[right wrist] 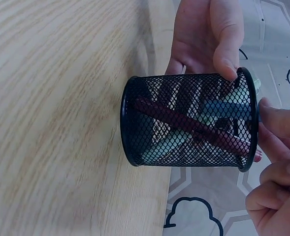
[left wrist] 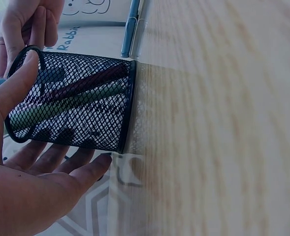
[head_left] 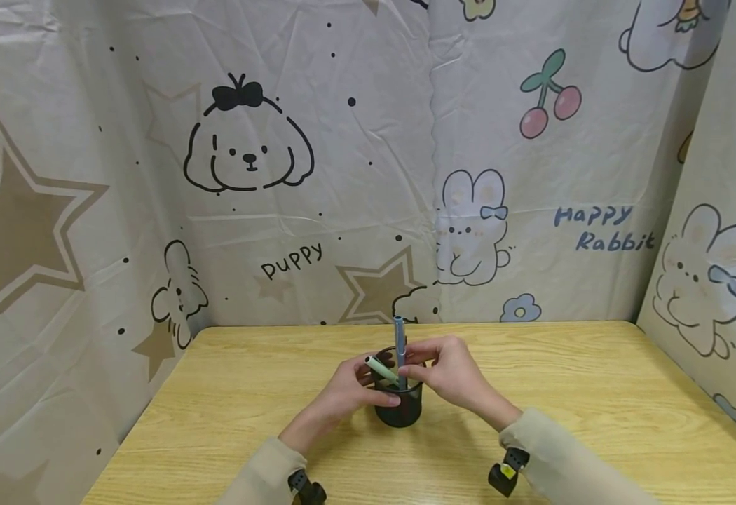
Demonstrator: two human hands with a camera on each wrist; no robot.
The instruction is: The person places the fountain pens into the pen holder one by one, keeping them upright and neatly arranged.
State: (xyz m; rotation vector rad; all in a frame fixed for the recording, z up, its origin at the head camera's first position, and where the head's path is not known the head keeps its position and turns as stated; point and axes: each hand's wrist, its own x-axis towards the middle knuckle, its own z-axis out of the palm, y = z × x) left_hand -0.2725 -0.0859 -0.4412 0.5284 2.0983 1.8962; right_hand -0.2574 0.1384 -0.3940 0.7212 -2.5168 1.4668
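L to R from my end; backdrop is a printed cloth (head_left: 317, 175) w/ puppy, stars, cherries, rabbits; wraps both sides of a wooden table (head_left: 595, 393).

L hand (head_left: 343, 394) comes in from lower left, beige sleeve (head_left: 261, 473), black wrist mount (head_left: 307, 487) at the cuff; it cups the black mesh pen cup (head_left: 401, 410) from its left side; in left wrist view thumb (left wrist: 14, 83) lies on the rim, four fingers (left wrist: 56, 160) straight-ish and slightly spread along the far wall of the cup (left wrist: 76, 101), touching it; palm wrapped round, so I read it as a grip on the cup.

Cup stands upright near table centre, slightly toward the near edge, base flat on the wood; inside I see a green pen (head_left: 382, 369) leaning up-left w/ its end out over the rim next to the L fingers, a dark red pen (right wrist: 189, 125) lying diagonal through the mesh, and a grey-blue pen (head_left: 399, 337) standing approx vertical, sticking well above the rim.

R hand (head_left: 450, 375) just right of the cup, sleeve and second black mount (head_left: 508, 471) behind it; thumb and forefinger pinch the grey-blue pen at about rim height; right wrist view shows fingertips (right wrist: 277, 120) closed on the pen barrel (right wrist: 228, 109) at the cup mouth (right wrist: 248, 123); other R fingers curled under; can't tell if they touch the cup.
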